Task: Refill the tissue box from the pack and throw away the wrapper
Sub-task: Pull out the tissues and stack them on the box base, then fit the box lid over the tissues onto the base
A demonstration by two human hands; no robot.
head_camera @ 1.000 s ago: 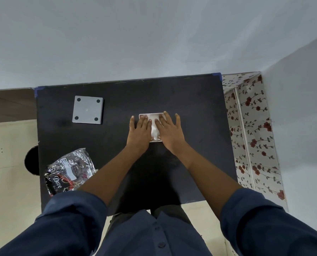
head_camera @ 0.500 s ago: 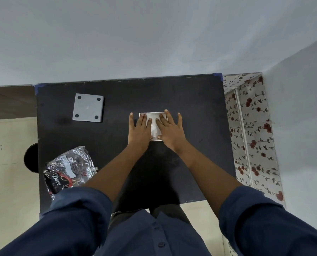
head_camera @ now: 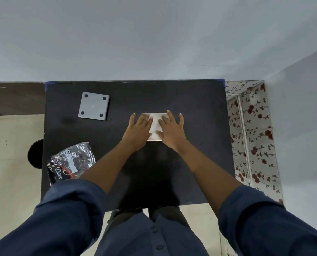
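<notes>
While your left hand (head_camera: 137,128) and right hand (head_camera: 172,130) press flat, fingers spread, gripping nothing, tissues (head_camera: 156,126) fill the box; wrapper (head_camera: 71,161) lies near-left.

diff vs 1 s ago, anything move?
Barely. Both hands, left hand and right hand, stay pressed flat on the white tissue stack; fingers spread slightly wider. Nothing was taken hold of or let go. The wrapper and grey square lid lie where they were.

Both hands (head_camera: 154,129) hide most of the tissue box (head_camera: 156,124).
</notes>
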